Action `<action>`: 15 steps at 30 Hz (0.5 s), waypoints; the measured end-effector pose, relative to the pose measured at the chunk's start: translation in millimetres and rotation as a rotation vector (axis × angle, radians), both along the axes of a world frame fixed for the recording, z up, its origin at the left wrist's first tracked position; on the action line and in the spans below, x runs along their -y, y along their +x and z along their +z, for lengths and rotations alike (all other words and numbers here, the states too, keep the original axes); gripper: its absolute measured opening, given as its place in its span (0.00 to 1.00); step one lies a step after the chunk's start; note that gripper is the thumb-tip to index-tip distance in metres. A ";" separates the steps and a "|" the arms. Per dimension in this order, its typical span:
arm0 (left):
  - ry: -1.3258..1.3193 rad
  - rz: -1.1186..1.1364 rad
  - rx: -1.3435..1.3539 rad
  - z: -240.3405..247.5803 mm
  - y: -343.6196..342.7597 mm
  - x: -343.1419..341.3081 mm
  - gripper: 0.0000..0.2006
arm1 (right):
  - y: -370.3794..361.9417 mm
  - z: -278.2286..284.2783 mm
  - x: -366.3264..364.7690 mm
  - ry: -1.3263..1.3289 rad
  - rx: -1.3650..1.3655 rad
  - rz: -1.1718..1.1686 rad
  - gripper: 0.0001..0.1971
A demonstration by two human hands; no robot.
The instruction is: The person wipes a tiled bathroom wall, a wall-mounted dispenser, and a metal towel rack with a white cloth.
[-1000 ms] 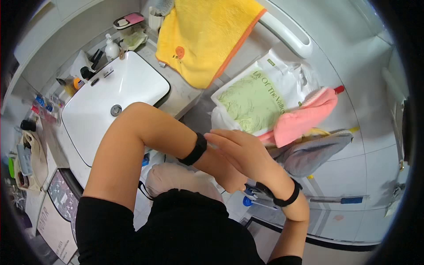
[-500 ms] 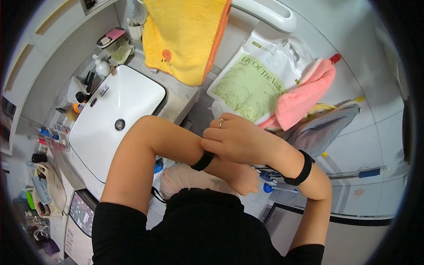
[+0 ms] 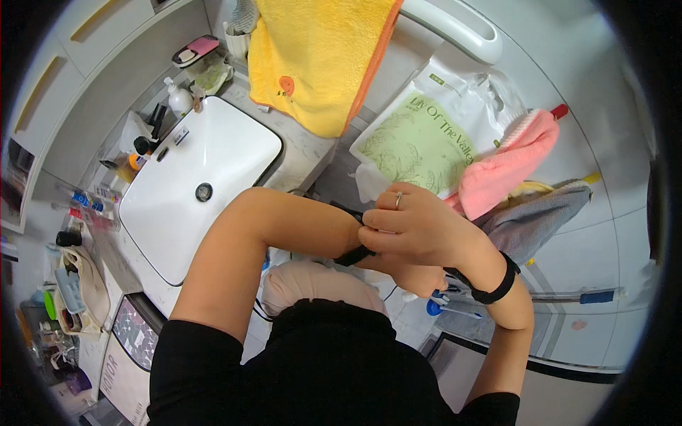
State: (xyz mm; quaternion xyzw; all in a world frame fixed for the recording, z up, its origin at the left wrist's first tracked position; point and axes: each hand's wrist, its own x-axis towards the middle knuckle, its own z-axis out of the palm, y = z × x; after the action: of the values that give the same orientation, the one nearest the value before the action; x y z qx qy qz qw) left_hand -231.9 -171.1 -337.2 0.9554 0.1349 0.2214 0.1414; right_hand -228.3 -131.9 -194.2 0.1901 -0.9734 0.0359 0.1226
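Evidently the black strap (image 3: 355, 256) sits around the left wrist, out past the front edge of the table (image 3: 295, 157); the right hand (image 3: 426, 221) reaches across it, fingers curled in and seemingly gripping the strap; the left hand (image 3: 420, 280) is below, partly covered, so I cannot tell whether its fingers are closed; I'd judge the strap light, soft and bendy, hardly fragile, best pinched near its end; the right hand itself hides much of it and is most in the way; another black band (image 3: 499, 287) circles the right wrist; beyond the hands are a white-and-green bag (image 3: 419, 131), a pink towel (image 3: 508, 170) and a grey cloth (image 3: 529, 227); a yellow towel (image 3: 320, 57) hangs by the table's far end; a white basin (image 3: 167, 206) sits along the table's front edge.
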 end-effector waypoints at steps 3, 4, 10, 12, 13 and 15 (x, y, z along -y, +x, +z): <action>0.003 0.000 0.003 1.1 4.8 -3.9 0.05 | -1.9 -0.3 -1.8 0.029 0.004 0.045 0.15; 0.006 -0.003 0.004 1.5 6.2 -4.5 0.05 | -2.8 -1.2 -1.4 0.028 0.005 0.043 0.15; 0.003 0.001 0.007 1.9 10.3 -8.1 0.05 | -10.6 -5.9 1.7 -0.029 0.030 0.026 0.15; 0.008 0.006 0.011 1.6 9.4 -7.9 0.05 | -12.0 -8.4 2.9 -0.019 0.059 0.015 0.15; 0.010 0.008 0.010 1.4 9.6 -8.3 0.05 | -12.3 -10.0 2.1 -0.021 0.057 0.015 0.15; 0.004 0.011 0.008 0.5 9.2 -8.3 0.05 | -12.9 -13.7 1.2 -0.057 0.059 0.034 0.15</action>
State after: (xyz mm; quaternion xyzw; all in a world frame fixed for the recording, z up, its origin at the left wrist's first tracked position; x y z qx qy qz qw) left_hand -222.7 -162.8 -336.7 0.9540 0.1392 0.2264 0.1387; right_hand -241.1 -133.1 -207.9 0.2021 -0.9717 0.0714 0.0988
